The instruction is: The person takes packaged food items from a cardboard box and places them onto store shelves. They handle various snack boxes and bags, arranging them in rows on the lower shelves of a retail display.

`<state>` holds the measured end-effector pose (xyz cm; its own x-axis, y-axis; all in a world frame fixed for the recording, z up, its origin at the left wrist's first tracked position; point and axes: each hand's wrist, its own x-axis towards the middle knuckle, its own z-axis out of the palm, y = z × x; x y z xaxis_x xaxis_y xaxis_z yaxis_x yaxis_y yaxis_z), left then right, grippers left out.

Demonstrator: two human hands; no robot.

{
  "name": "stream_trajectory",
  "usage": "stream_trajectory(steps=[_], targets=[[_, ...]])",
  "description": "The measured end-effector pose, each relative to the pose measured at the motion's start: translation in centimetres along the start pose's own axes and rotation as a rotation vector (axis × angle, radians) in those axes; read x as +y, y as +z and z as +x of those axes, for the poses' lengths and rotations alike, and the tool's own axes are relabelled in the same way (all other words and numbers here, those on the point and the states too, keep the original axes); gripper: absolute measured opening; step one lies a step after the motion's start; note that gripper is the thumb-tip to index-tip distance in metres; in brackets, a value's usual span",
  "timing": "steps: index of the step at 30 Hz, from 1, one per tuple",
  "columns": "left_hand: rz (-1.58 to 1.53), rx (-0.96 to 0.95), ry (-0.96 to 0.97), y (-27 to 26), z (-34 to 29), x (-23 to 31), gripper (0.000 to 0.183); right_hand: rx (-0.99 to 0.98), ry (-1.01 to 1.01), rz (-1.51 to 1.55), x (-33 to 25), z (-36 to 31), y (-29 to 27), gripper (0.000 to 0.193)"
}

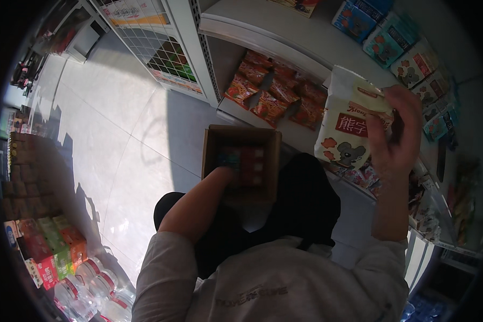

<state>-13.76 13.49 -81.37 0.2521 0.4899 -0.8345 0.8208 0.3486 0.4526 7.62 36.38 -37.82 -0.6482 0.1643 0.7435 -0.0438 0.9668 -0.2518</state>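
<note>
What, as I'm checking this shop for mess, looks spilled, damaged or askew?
Nothing plainly stands out. The red-orange packets on the lower shelf lie at uneven angles, slightly untidy, but no spill or tear shows. The cream packet tilts in the right hand. The cardboard box is too dim inside to judge.
</note>
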Motion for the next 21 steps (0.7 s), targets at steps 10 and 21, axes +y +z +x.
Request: stream_trajectory(steps=[10, 21], targets=[[0.007, 0.000, 0.002, -1.4, -0.1, 0.1, 0.060, -0.842, 0.305, 0.125, -2.1, -9.2, 23.2, 0.034], [0.077, 0.002, 0.025, -2.4, 0.8, 1.1, 0.062, -1.319, 0.753, -0.065, 2.1, -21.8, 39.6, 0.038]])
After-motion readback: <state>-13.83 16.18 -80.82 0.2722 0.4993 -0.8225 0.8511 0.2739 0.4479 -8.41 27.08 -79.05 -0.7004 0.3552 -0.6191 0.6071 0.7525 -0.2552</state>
